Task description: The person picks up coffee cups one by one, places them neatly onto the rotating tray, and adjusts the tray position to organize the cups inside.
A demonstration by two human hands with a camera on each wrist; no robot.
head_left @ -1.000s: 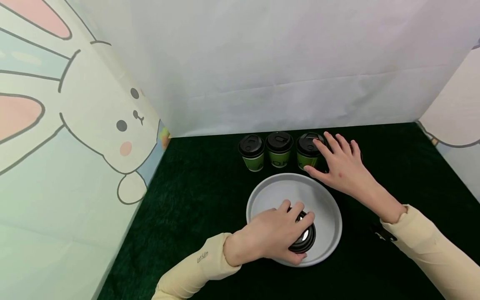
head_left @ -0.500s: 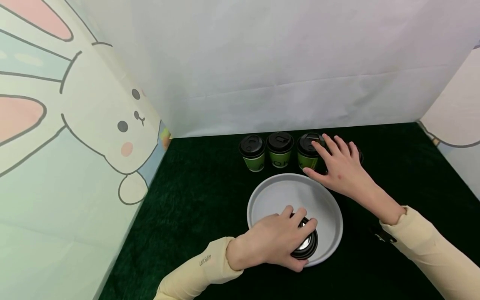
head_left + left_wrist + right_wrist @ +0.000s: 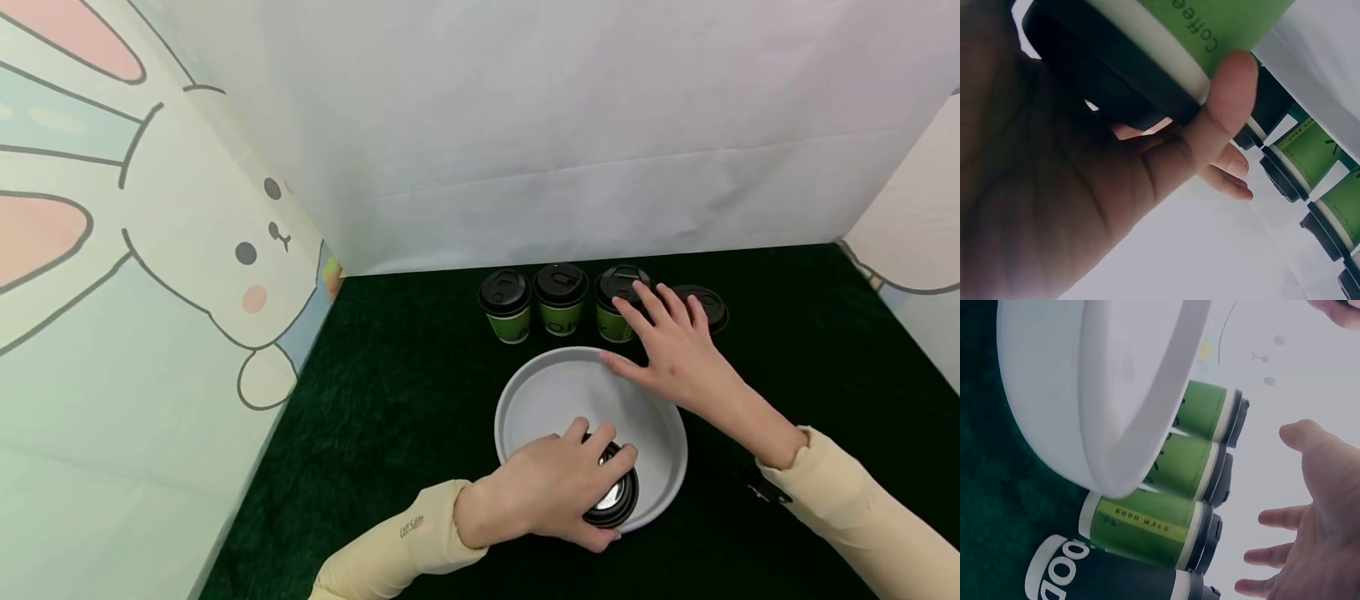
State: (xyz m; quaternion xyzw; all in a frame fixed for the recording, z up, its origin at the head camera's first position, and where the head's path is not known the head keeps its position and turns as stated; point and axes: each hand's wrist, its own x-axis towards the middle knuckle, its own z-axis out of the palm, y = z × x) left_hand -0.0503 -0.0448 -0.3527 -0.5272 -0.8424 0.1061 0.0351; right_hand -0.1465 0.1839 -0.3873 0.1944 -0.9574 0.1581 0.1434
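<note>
My left hand (image 3: 551, 487) grips a green paper coffee cup (image 3: 1222, 28) by its sides, just below the black lid (image 3: 622, 504). This cup is over the near part of a round light-grey tray (image 3: 558, 371); whether its base touches the tray is hidden. Fingers spread, my right hand (image 3: 678, 362) hovers by the tray's far right rim and holds nothing. Beyond it are a lidded green cup (image 3: 613, 323), partly covered by the fingertips, and a black cup (image 3: 1135, 578) with white letters, mostly hidden in the head view.
Two more lidded green cups (image 3: 508, 321) (image 3: 560, 317) stand to the left in the same row behind the tray. Dark green cloth (image 3: 390, 392) covers the table. A white backdrop (image 3: 555, 200) rises behind the cups, and a rabbit-printed panel (image 3: 202, 242) borders the left side.
The left hand has moved slightly nearer and right with its coffee cup. My right hand has drawn back a little from the row, uncovering more of the black cup's lid.
</note>
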